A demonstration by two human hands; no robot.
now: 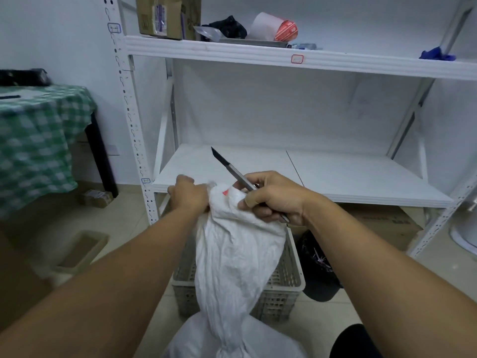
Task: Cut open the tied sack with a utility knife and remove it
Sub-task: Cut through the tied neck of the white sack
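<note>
Head view, one entry. Sack [240, 254]: white, crinkled woven-plastic look, standing at near centre in front of a grey perforated plastic crate [284, 288]. Its long axis runs upright, from a gathered, pinched neck at the near edge up to the loose top between both hands. A small red mark [225, 192] shows near the top, but it cannot be read. Left hand [189, 195]: fingers curled tight into the sack's top edge, gripping the fabric. Right hand [273, 200]: fingers wrapped round the utility knife [232, 171], thumb side against the sack. The knife has a slim grey metal handle and an extended dark blade, and its axis slants with the tip pointing up, left and far, toward the lower board of the white steel shelving [258, 55]. Shelving labels: a red-outlined tag [296, 59] and a blue-outlined tag [114, 28], both illegible. On the top board sit a taped cardboard box [165, 16] with blurred print and a white roll [273, 28] with a red end. At left is a table under green checked cloth [38, 130].
</note>
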